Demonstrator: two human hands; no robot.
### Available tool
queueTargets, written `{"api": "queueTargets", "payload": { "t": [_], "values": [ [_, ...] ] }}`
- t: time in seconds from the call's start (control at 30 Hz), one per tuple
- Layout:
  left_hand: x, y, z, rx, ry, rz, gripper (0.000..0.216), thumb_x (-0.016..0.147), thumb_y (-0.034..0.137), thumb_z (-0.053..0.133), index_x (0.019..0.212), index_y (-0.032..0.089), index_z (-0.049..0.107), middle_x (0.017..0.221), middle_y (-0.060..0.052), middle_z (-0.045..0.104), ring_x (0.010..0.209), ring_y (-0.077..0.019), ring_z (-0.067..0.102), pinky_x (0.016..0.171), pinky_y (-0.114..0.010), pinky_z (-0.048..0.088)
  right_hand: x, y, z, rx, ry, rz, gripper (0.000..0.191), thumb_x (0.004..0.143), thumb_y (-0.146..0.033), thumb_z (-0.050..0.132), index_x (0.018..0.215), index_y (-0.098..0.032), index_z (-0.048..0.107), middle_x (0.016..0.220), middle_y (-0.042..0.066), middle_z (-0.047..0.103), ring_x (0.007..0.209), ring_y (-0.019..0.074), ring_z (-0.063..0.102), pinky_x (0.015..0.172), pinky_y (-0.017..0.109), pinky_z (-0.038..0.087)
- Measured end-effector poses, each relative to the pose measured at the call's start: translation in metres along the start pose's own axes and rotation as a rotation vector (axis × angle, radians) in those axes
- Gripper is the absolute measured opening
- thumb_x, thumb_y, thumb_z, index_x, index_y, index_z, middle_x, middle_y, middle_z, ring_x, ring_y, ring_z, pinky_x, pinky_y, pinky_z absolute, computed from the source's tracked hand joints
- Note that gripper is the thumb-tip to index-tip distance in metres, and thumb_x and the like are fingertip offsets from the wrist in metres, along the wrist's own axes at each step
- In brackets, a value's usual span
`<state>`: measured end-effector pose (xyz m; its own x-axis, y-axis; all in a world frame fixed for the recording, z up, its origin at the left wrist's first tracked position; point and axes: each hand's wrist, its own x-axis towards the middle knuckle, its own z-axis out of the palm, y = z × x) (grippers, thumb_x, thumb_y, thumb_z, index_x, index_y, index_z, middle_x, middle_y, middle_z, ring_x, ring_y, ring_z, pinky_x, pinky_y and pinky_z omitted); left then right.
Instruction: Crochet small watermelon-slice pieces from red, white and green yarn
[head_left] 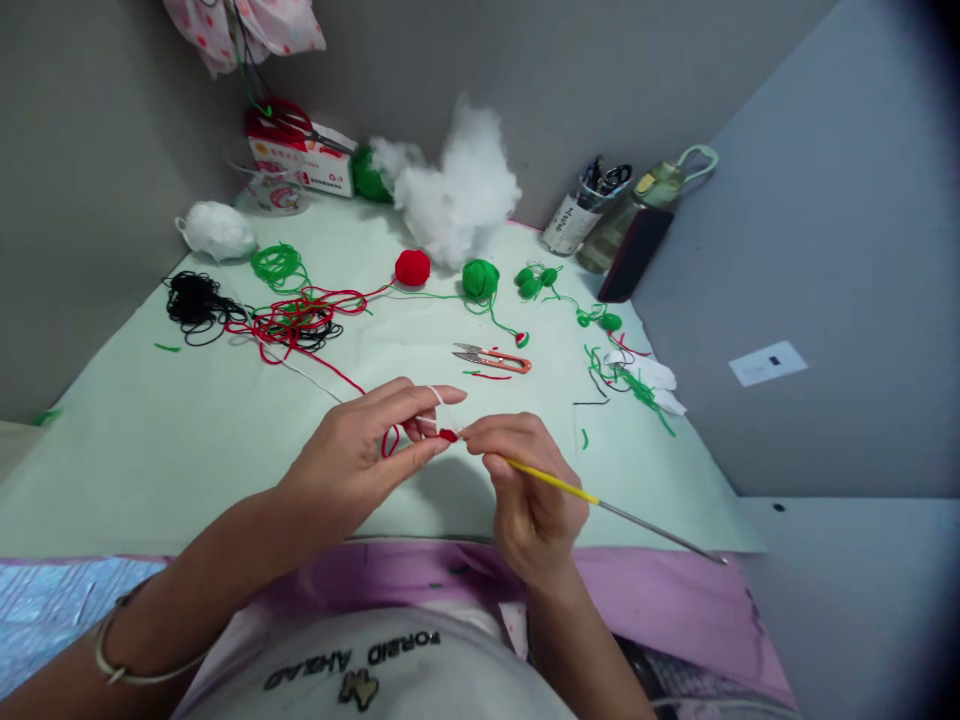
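Note:
My left hand (367,450) pinches a tiny red crochet piece (448,435) between thumb and fingers, with white yarn looped over the index finger and a red strand (322,372) trailing away to the left. My right hand (525,485) grips a yellow-handled crochet hook (600,500), its tip at the red piece and its metal shaft pointing down to the right. Both hands hover over the pale green table mat (150,440).
Orange thread snips (493,358) lie just beyond my hands. Farther back are a red yarn ball (412,267), a green yarn ball (480,278), tangled red and black yarn (292,322), white stuffing (461,195), small green crochet pieces (536,280), a jar of tools (581,210) and a bottle (637,215).

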<state>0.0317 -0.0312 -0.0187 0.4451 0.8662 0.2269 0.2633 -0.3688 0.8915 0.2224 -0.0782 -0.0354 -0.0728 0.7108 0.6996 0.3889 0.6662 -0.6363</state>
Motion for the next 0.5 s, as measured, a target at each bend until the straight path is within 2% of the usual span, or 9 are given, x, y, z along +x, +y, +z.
{"api": "queueTargets", "payload": {
  "t": [0.1,0.17,0.23,0.37,0.5],
  "values": [
    [0.001,-0.002,-0.001,0.151,0.027,0.118,0.029,0.098,0.025,0.066,0.126,0.022,0.074,0.095,-0.003,0.072,0.096,-0.0194,0.061,0.089,-0.03,0.049,-0.001,0.0,0.0,-0.017,-0.003,-0.004,0.022,0.102,-0.007,0.054,0.112,-0.019,0.069,0.095,0.005,0.075,0.094,0.0181,0.07,0.08,0.035,0.057],
    [0.0,-0.001,-0.001,0.137,0.011,0.116,0.033,0.102,0.026,0.059,0.133,0.022,0.069,0.098,-0.003,0.07,0.095,-0.0182,0.062,0.089,-0.03,0.049,-0.001,0.0,0.0,-0.028,0.004,-0.005,0.022,0.102,-0.007,0.054,0.112,-0.02,0.069,0.095,0.005,0.075,0.093,0.0183,0.07,0.08,0.035,0.057],
    [-0.002,0.001,0.001,0.072,-0.021,0.058,0.039,0.106,0.027,0.05,0.143,0.021,0.061,0.098,-0.002,0.066,0.088,-0.0155,0.063,0.085,-0.028,0.049,0.0,-0.001,-0.001,-0.041,0.006,-0.003,0.022,0.102,-0.008,0.053,0.112,-0.02,0.069,0.095,0.005,0.075,0.093,0.0185,0.07,0.079,0.035,0.057],
    [-0.006,0.004,0.006,-0.046,-0.075,-0.109,0.05,0.11,0.04,0.038,0.155,0.02,0.05,0.082,0.002,0.061,0.067,-0.0128,0.055,0.07,-0.026,0.047,0.0,-0.003,-0.001,-0.05,0.01,-0.009,0.023,0.102,-0.008,0.054,0.113,-0.021,0.069,0.096,0.006,0.076,0.091,0.0191,0.071,0.078,0.035,0.057],
    [-0.004,0.002,0.015,-0.123,-0.078,-0.191,0.059,0.111,0.05,0.031,0.152,0.017,0.055,0.064,0.006,0.052,0.059,-0.0135,0.049,0.063,-0.027,0.043,-0.001,-0.003,0.0,-0.032,-0.002,-0.003,0.024,0.102,-0.009,0.054,0.114,-0.021,0.069,0.096,0.006,0.075,0.092,0.0192,0.071,0.078,0.035,0.058]
  ]
}}
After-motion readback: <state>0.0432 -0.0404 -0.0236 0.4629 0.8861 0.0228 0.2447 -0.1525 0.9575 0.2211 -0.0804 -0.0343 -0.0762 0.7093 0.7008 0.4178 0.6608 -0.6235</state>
